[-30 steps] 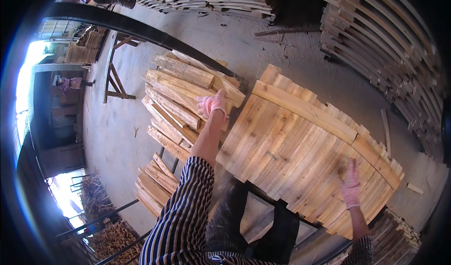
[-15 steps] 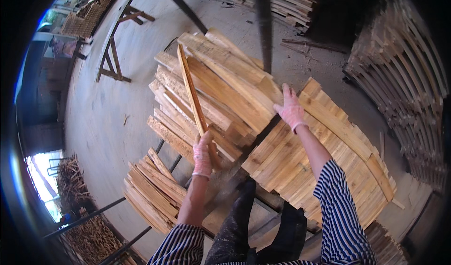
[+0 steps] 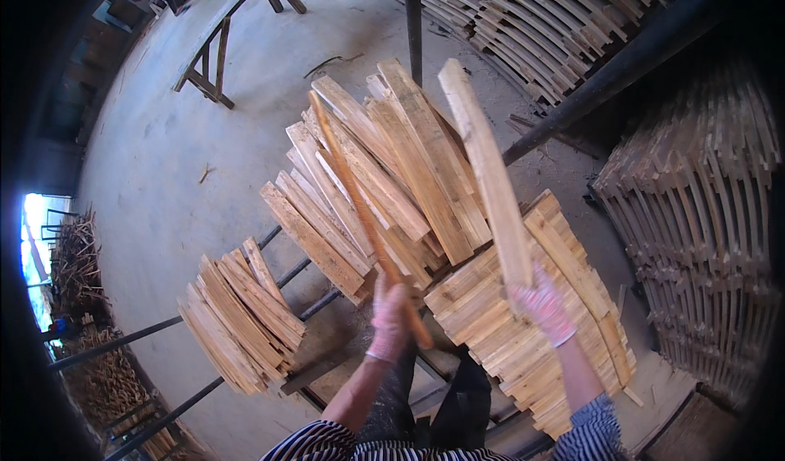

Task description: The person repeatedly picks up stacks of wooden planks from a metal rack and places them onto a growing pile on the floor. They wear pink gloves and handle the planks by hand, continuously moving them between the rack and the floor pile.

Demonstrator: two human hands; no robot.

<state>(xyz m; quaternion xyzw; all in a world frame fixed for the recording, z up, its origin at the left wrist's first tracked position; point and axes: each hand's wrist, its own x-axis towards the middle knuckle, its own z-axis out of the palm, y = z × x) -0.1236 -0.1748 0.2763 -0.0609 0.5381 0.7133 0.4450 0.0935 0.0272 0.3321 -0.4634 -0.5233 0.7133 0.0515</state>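
Observation:
My left hand (image 3: pixel 391 318), in a thin pinkish glove, grips a narrow wooden strip (image 3: pixel 353 187) near its lower end, and the strip slants up and away across the loose boards. My right hand (image 3: pixel 542 304), gloved alike, is closed round the near end of a wide, pale wooden board (image 3: pixel 488 162) that is lifted and points away from me. Beyond my hands lies a fanned pile of loose boards (image 3: pixel 425 166). Below my right hand, boards lie side by side in a neat stack (image 3: pixel 491 322), with one longer board (image 3: pixel 572 269) across its right part.
A smaller board pile (image 3: pixel 241 314) rests on dark metal rails (image 3: pixel 172 323) at the left. Tall stacks of curved slats (image 3: pixel 679 215) stand at the right and far right. A dark post (image 3: pixel 413 31) rises behind the loose pile, and a wooden trestle (image 3: pixel 217 52) stands farther off.
My right hand has taken hold of a pale board and raised it, coming nearer to me. My left hand has shifted right and down with the strip. The whole view has turned.

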